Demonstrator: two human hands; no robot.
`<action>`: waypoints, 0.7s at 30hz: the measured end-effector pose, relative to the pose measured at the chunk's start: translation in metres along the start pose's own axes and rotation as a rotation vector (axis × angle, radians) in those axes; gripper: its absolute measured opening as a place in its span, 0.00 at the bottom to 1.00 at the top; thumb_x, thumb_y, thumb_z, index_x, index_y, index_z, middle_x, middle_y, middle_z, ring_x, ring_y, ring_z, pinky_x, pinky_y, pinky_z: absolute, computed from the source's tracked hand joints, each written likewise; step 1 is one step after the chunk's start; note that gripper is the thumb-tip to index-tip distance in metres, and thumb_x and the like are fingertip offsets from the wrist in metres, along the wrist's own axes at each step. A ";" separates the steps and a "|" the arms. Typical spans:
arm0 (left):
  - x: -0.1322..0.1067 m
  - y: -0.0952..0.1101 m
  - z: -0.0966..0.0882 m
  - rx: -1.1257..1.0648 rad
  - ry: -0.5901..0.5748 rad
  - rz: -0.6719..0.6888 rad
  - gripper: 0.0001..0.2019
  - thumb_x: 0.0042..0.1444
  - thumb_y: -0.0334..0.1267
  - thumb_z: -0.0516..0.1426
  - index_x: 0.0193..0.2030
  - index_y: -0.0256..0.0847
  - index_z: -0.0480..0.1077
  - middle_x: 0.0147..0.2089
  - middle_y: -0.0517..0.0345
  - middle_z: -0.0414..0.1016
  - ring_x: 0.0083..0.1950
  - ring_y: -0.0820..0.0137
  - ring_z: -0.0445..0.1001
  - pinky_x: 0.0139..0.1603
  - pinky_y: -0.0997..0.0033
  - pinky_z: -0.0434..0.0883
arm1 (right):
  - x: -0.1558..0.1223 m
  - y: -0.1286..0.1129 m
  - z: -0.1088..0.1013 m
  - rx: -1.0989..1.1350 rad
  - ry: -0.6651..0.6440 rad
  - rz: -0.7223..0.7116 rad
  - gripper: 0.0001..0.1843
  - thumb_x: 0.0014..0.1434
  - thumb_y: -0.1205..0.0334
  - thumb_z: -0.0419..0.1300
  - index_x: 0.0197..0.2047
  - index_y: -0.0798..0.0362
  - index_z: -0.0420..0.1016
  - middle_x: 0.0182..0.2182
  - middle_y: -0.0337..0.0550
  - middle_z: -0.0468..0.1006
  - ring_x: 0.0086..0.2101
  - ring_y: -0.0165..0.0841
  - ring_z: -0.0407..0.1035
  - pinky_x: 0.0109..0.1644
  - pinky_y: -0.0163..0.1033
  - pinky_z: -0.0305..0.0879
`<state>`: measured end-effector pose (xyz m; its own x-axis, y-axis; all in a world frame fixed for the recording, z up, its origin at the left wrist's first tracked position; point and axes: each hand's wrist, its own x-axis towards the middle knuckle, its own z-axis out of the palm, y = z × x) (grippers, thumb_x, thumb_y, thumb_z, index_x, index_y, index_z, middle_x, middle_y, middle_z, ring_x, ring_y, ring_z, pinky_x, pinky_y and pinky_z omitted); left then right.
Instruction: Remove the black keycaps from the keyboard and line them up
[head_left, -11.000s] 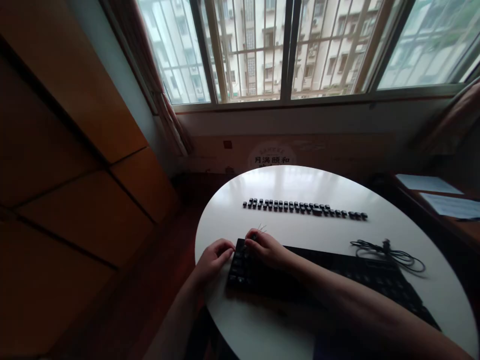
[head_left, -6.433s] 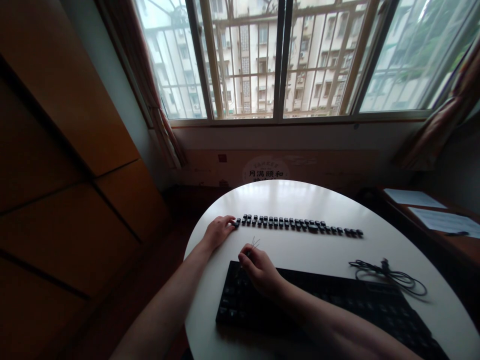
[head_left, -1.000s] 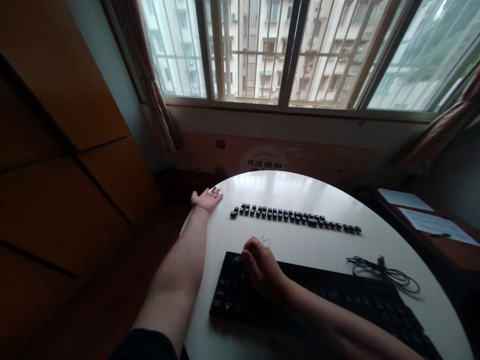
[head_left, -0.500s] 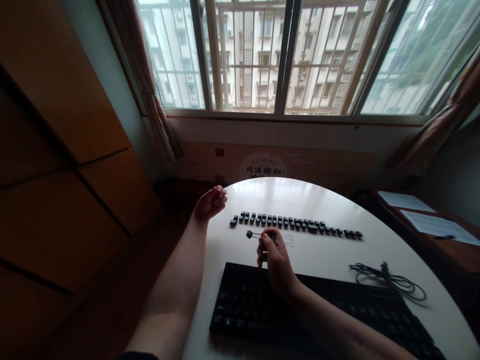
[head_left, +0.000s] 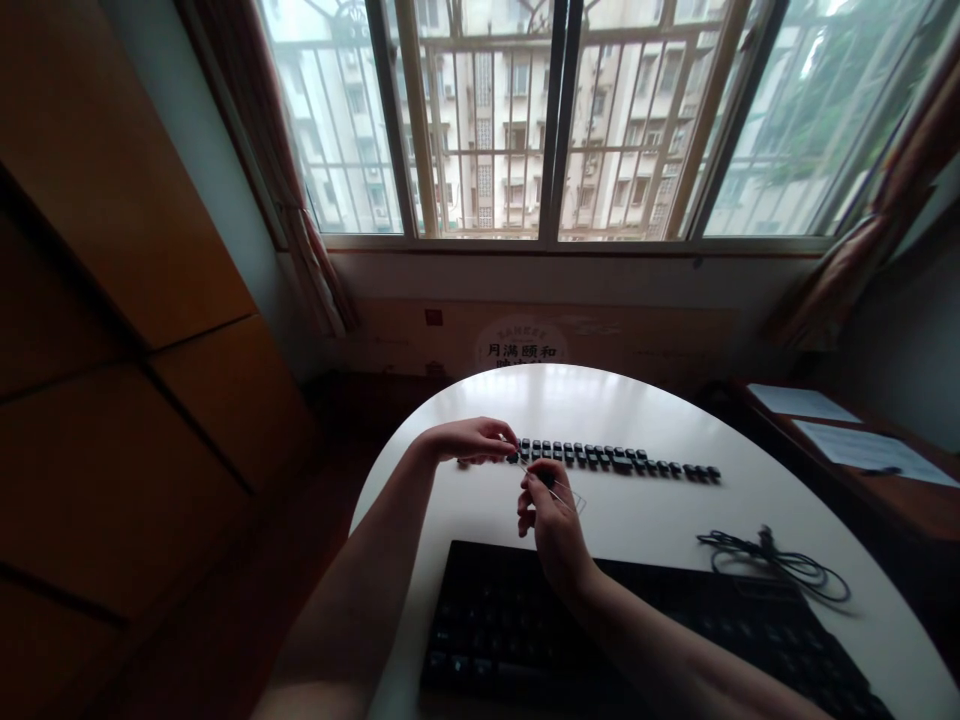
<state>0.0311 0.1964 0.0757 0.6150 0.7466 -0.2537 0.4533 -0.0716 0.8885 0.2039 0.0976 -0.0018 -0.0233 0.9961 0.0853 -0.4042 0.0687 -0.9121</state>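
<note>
As catalogued from the near edge outward: black keyboard (head_left: pixel 637 630), flat on the white tabletop (head_left: pixel 660 400). Right hand (head_left: pixel 551 525), just beyond it, pinches the wire keycap puller (head_left: pixel 561 488) by its handle, between keyboard and keycap row (head_left: pixel 615 462). Left hand (head_left: pixel 472 440), fingers drawn together, pinches at the puller's tip; cap there too small to confirm. Step judged: freeing a cap from the puller. Next move calls for a gentle tug and a neat set-down at the row's left end. Coiled cable (head_left: pixel 772 562) at right, well apart, obstructs nothing. Papers (head_left: pixel 806 402), labelled box (head_left: pixel 525 345), barred window (head_left: pixel 555 120) beyond.
</note>
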 end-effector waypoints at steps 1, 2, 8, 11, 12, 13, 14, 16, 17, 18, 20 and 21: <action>0.001 0.002 0.002 0.027 -0.015 0.004 0.18 0.53 0.49 0.64 0.45 0.39 0.74 0.29 0.60 0.70 0.21 0.77 0.61 0.17 0.78 0.54 | 0.000 0.000 0.000 -0.006 -0.004 0.002 0.10 0.58 0.56 0.58 0.42 0.48 0.63 0.28 0.33 0.66 0.21 0.26 0.61 0.17 0.28 0.58; 0.001 0.004 0.004 0.050 -0.029 0.009 0.16 0.53 0.48 0.64 0.43 0.39 0.75 0.30 0.58 0.71 0.23 0.76 0.64 0.17 0.78 0.55 | -0.001 0.000 0.000 -0.010 -0.006 0.003 0.10 0.58 0.56 0.58 0.42 0.48 0.63 0.28 0.34 0.67 0.21 0.26 0.61 0.17 0.28 0.58; 0.006 0.004 0.006 0.099 -0.041 0.005 0.09 0.52 0.39 0.61 0.38 0.39 0.75 0.30 0.56 0.73 0.25 0.72 0.67 0.16 0.78 0.54 | -0.001 0.002 0.000 -0.038 -0.019 0.025 0.11 0.59 0.56 0.57 0.44 0.49 0.64 0.31 0.35 0.67 0.23 0.26 0.62 0.16 0.28 0.59; 0.007 -0.003 0.007 0.034 -0.008 -0.020 0.08 0.48 0.35 0.60 0.37 0.39 0.74 0.28 0.58 0.71 0.23 0.74 0.64 0.15 0.79 0.51 | 0.000 0.002 0.000 -0.058 -0.008 0.039 0.11 0.58 0.56 0.56 0.44 0.49 0.63 0.31 0.36 0.67 0.23 0.26 0.63 0.15 0.27 0.59; 0.008 -0.006 0.007 0.003 0.029 -0.024 0.08 0.47 0.35 0.60 0.36 0.39 0.74 0.26 0.59 0.70 0.22 0.75 0.62 0.15 0.79 0.50 | 0.000 0.002 0.000 -0.060 0.003 0.039 0.11 0.58 0.56 0.56 0.44 0.49 0.63 0.31 0.36 0.66 0.23 0.26 0.63 0.15 0.27 0.59; 0.008 -0.008 0.007 -0.012 0.067 -0.023 0.08 0.47 0.35 0.59 0.36 0.39 0.73 0.25 0.61 0.68 0.21 0.75 0.61 0.15 0.79 0.49 | 0.001 0.003 -0.001 -0.058 0.017 0.037 0.11 0.58 0.55 0.56 0.43 0.49 0.63 0.31 0.35 0.66 0.23 0.26 0.63 0.15 0.27 0.58; 0.008 -0.011 0.007 -0.020 0.100 -0.020 0.09 0.48 0.36 0.59 0.38 0.39 0.72 0.24 0.62 0.66 0.21 0.75 0.60 0.15 0.80 0.49 | 0.002 0.003 -0.001 -0.055 0.031 0.035 0.11 0.58 0.55 0.56 0.43 0.48 0.63 0.31 0.35 0.66 0.23 0.26 0.63 0.15 0.27 0.58; 0.008 -0.015 0.004 -0.042 0.178 0.005 0.13 0.50 0.38 0.57 0.43 0.40 0.71 0.23 0.64 0.64 0.21 0.75 0.60 0.15 0.80 0.50 | 0.004 0.004 -0.002 -0.051 0.050 0.034 0.12 0.57 0.54 0.56 0.43 0.48 0.63 0.31 0.35 0.66 0.22 0.26 0.62 0.15 0.27 0.58; 0.008 -0.017 0.002 -0.060 0.236 0.032 0.14 0.51 0.40 0.57 0.45 0.40 0.71 0.23 0.64 0.63 0.21 0.75 0.59 0.15 0.80 0.50 | 0.004 0.004 -0.002 -0.050 0.055 0.036 0.12 0.57 0.54 0.56 0.43 0.48 0.63 0.30 0.34 0.66 0.22 0.26 0.62 0.15 0.27 0.58; 0.008 -0.019 -0.001 -0.092 0.320 0.078 0.15 0.52 0.41 0.57 0.45 0.39 0.71 0.23 0.64 0.63 0.20 0.76 0.59 0.15 0.80 0.50 | 0.005 0.005 -0.002 -0.050 0.057 0.039 0.12 0.57 0.54 0.57 0.42 0.48 0.63 0.30 0.34 0.66 0.22 0.26 0.62 0.15 0.27 0.58; 0.008 -0.022 -0.007 -0.131 0.494 0.172 0.14 0.53 0.44 0.57 0.42 0.37 0.71 0.23 0.66 0.60 0.19 0.77 0.57 0.15 0.80 0.49 | 0.005 0.005 -0.001 -0.048 0.053 0.042 0.13 0.56 0.53 0.57 0.42 0.49 0.63 0.29 0.34 0.66 0.22 0.26 0.62 0.14 0.26 0.56; 0.007 -0.023 -0.011 -0.138 0.561 0.204 0.14 0.55 0.46 0.57 0.40 0.37 0.71 0.23 0.66 0.58 0.19 0.78 0.56 0.16 0.80 0.50 | 0.005 0.005 0.000 -0.043 0.049 0.043 0.13 0.55 0.52 0.58 0.41 0.49 0.63 0.29 0.34 0.66 0.22 0.26 0.61 0.14 0.26 0.55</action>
<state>0.0180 0.2108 0.0574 0.2305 0.9639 0.1334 0.2513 -0.1914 0.9488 0.2015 0.1028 -0.0063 0.0051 0.9996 0.0269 -0.3638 0.0269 -0.9311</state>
